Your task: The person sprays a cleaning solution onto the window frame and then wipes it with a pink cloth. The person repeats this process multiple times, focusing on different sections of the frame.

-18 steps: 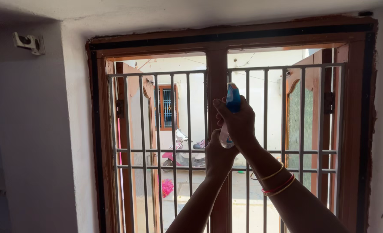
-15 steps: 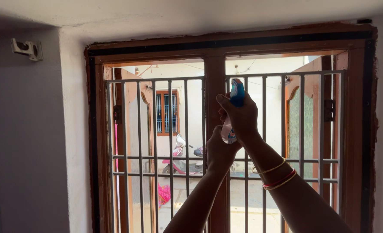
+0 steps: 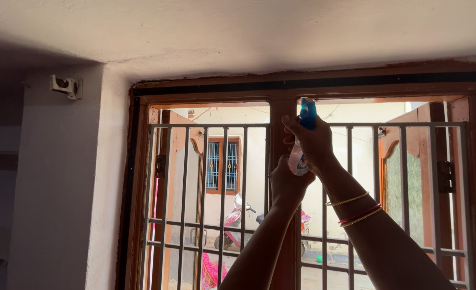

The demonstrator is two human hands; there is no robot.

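a small clear plastic spray bottle with a blue trigger head (image 3: 304, 134) is being held up high in front of the brown wooden centre post of the window (image 3: 282, 177), close under the top of the brown wooden window frame (image 3: 313, 86). the right hand (image 3: 314, 142) is wrapping closed around the bottle's neck and blue head, with thin gold and red bangles (image 3: 356, 210) sitting on that forearm. the left hand (image 3: 287, 181) is cupping closed under the bottle's base, touching it from below (both arms are showing mostly as dark silhouettes against the daylight). behind the hands, a grey metal grille of upright bars (image 3: 211, 204) is filling the window opening. outside, a pink and white scooter (image 3: 237, 223) is standing in the sunlit yard, well apart from the window. a small white wall bracket (image 3: 66, 86) is sitting on the pale wall to the left.
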